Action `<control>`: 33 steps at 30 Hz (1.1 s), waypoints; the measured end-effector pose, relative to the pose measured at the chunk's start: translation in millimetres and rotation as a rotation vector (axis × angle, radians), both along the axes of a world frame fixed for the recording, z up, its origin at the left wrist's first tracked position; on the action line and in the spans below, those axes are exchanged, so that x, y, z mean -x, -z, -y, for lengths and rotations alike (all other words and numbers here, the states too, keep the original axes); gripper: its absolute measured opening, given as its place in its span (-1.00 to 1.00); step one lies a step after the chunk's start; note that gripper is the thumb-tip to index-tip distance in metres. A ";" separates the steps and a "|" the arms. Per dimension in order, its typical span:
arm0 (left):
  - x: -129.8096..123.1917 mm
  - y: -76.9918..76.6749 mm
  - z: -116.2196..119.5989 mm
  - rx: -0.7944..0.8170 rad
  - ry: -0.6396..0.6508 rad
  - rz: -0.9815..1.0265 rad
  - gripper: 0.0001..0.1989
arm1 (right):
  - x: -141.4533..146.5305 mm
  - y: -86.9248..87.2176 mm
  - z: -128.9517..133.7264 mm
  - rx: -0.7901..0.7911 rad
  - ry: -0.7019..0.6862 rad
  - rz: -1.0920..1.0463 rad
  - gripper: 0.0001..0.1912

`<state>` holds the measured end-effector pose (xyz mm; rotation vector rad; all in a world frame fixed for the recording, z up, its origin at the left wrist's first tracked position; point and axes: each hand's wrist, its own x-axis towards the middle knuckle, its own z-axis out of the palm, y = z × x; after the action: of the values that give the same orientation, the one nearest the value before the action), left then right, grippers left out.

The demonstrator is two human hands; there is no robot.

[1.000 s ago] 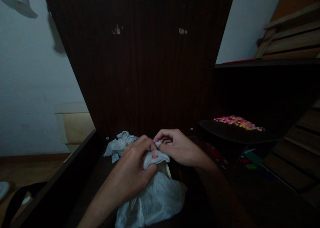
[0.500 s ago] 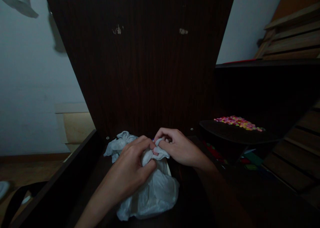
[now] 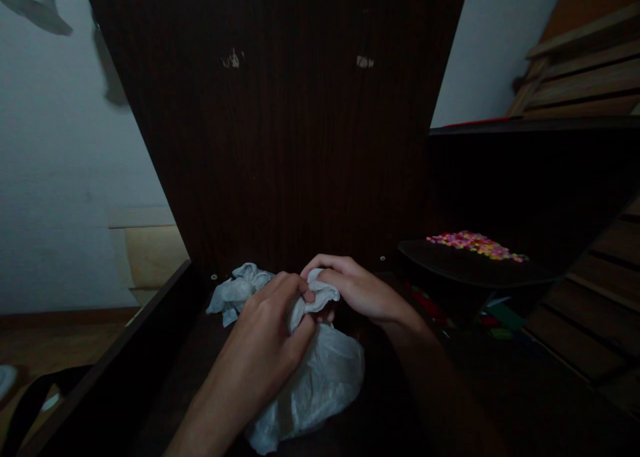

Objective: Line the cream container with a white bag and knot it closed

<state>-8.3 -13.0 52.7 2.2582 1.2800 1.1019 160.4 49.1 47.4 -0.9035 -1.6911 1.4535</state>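
Note:
A crumpled, whitish translucent plastic bag (image 3: 325,380) rests on the dark surface at the lower middle, its gathered top bunched between both hands. My left hand (image 3: 270,330) is closed on that gathered part, thumb and forefinger pinching it from the left. Curled round the far right side of the bunched plastic is my right hand (image 3: 355,287), its thumb over the folds and some fingertips showing below them. A second crumpled piece of pale plastic (image 3: 237,291) lies behind my left hand, near the upright panel. What the bag contains cannot be made out.
A tall dark wood panel (image 3: 300,130) rises behind the hands. To the right, a dark curved shelf (image 3: 440,262) holds a pile of small colourful pieces (image 3: 475,245). A low dark side board (image 3: 125,337) runs along the left. Slatted wood (image 3: 585,83) stands at the far right.
My right hand has shifted slightly left and wrapped further round the bunched top, with fingertips now below it. The bag's lower part has moved a little right and down.

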 end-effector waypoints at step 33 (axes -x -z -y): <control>4.6 11.7 6.5 0.139 0.017 -0.402 -0.86 | 2.6 -1.2 1.0 0.102 -0.141 -0.236 -0.90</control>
<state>-12.9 -19.4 41.0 2.4551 1.4272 0.5451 157.9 48.1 48.6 -0.6457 -1.5422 1.6823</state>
